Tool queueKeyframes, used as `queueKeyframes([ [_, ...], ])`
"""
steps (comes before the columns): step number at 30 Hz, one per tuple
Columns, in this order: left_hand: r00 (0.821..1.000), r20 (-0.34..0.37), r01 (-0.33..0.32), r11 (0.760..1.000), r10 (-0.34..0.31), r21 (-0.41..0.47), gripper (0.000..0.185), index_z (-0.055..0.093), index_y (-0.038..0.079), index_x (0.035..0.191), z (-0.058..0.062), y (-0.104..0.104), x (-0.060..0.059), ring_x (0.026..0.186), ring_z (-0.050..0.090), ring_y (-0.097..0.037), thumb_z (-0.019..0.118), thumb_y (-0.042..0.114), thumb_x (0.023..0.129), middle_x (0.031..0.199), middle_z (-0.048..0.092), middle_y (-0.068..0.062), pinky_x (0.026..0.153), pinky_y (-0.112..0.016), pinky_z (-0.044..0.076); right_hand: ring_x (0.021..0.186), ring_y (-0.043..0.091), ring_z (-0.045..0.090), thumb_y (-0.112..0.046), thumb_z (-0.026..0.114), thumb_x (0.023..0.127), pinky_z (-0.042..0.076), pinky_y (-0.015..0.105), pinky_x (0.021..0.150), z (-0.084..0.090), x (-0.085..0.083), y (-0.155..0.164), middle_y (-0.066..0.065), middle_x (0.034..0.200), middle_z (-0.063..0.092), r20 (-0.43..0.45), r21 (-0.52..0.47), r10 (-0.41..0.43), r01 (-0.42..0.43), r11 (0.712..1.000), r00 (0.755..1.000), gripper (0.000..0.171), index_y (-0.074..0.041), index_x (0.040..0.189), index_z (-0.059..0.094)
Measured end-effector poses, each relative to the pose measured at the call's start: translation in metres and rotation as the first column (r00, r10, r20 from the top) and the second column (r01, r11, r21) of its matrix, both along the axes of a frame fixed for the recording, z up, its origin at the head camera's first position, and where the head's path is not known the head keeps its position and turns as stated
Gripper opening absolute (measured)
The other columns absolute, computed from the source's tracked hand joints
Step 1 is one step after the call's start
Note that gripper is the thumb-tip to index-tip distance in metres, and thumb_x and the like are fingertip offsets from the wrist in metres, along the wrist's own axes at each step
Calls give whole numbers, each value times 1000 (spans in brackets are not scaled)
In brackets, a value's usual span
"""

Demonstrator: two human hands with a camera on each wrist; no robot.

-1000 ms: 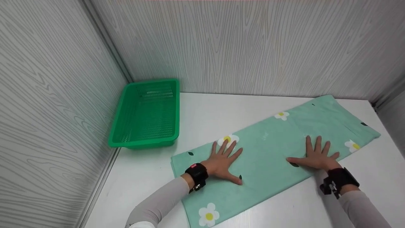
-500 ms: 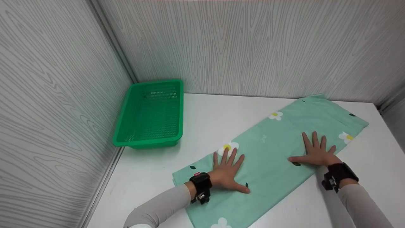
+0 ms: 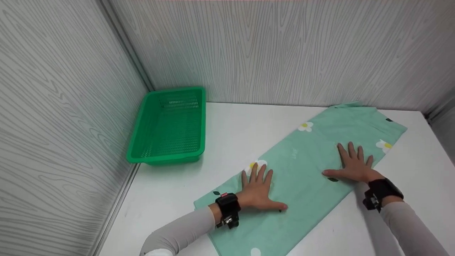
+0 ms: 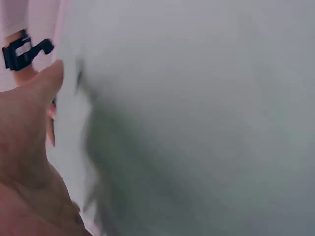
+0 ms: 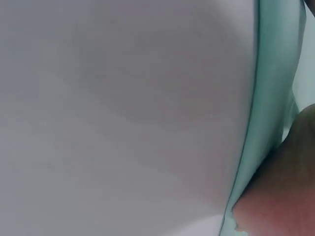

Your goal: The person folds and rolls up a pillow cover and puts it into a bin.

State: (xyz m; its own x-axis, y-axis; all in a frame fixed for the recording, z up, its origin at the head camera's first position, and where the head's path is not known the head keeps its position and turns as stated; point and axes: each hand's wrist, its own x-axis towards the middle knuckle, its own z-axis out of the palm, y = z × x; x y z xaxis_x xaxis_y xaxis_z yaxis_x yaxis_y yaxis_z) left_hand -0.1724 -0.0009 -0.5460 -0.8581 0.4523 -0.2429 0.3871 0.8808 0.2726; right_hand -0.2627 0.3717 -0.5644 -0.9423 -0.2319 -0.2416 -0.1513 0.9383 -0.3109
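Note:
A long mint-green cloth (image 3: pixel 305 160) with white daisy prints lies folded in a strip across the white table (image 3: pixel 231 124), running from front left to back right. My left hand (image 3: pixel 257 188) presses flat on its near left part, fingers spread. My right hand (image 3: pixel 352 163) lies flat on the right part, fingers straight. Black camera bands sit on both wrists. The left wrist view is a blur of palm (image 4: pixel 24 162) and pale cloth. In the right wrist view, the cloth's edge (image 5: pixel 266 98) shows against the table.
A green perforated plastic basket (image 3: pixel 169 126) stands at the back left by the wall corner, with nothing in it. Grey wood-grain walls close the table at the left and back. Bare table lies between basket and cloth and at the front right.
The cloth has turned counter-clockwise under both palms: its right end swung toward the back wall and its left end slid toward me. Both hands stayed flat on it.

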Motion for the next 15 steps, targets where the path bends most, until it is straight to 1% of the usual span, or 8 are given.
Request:
queueKeyframes([
  [2,999,-21,32,999,-32,10,124,-1,18,155,6,7,-13,145,-15,-33,47,89,65,160,-7,-8,108,-67,1,135,55,-21,-79,58,71,-18,77,90,0,7,-4,30,153,-16,-39,-9,-16,16,1000,999,125,-9,153,-6],
  [4,994,-41,97,995,-97,13,122,-3,18,154,11,14,-31,145,-15,-32,49,86,68,160,-8,-9,110,-64,2,136,54,-20,-81,56,70,-19,76,91,3,16,-12,30,153,-16,-50,5,-23,24,1000,998,127,-7,153,-5],
  [5,989,-48,139,990,-138,10,121,-4,18,154,13,19,-41,145,-15,-32,50,85,69,160,-9,-9,111,-63,2,136,54,-19,-82,56,69,-19,77,91,6,21,-16,31,153,-15,-51,21,-22,23,1000,998,129,-5,153,-5],
  [7,974,-67,216,976,-217,-18,121,-5,21,154,13,29,-62,145,-14,-31,51,86,68,160,-8,-9,112,-61,3,136,55,-18,-85,54,67,-17,78,91,11,31,-26,31,153,-15,-28,46,-26,28,999,999,132,-3,152,-4],
  [8,966,-66,247,968,-249,-35,121,-6,23,154,13,34,-72,145,-14,-30,50,87,67,160,-9,-7,112,-60,2,136,55,-17,-86,53,66,-15,79,91,15,35,-31,32,152,-15,-6,50,-34,34,998,999,134,-1,151,-5],
  [10,953,-65,293,954,-297,-66,121,-6,27,153,10,44,-87,146,-13,-29,49,89,65,160,-9,-6,113,-58,2,136,56,-16,-87,52,65,-12,80,90,19,43,-39,34,152,-14,26,56,-49,48,997,998,136,2,151,-4],
  [12,944,-72,316,944,-323,-93,120,-5,30,153,5,53,-96,146,-12,-28,47,91,64,161,-8,-3,114,-56,2,136,56,-15,-88,52,64,-10,81,90,20,50,-43,35,151,-13,41,54,-65,63,997,997,137,4,150,-2],
  [15,939,-51,333,936,-340,-112,117,-4,33,153,-3,64,-100,146,-12,-27,47,90,64,160,-10,-1,114,-55,1,137,55,-14,-87,52,65,-10,79,93,15,59,-44,36,151,-12,57,55,-78,75,996,995,136,5,150,-1],
])
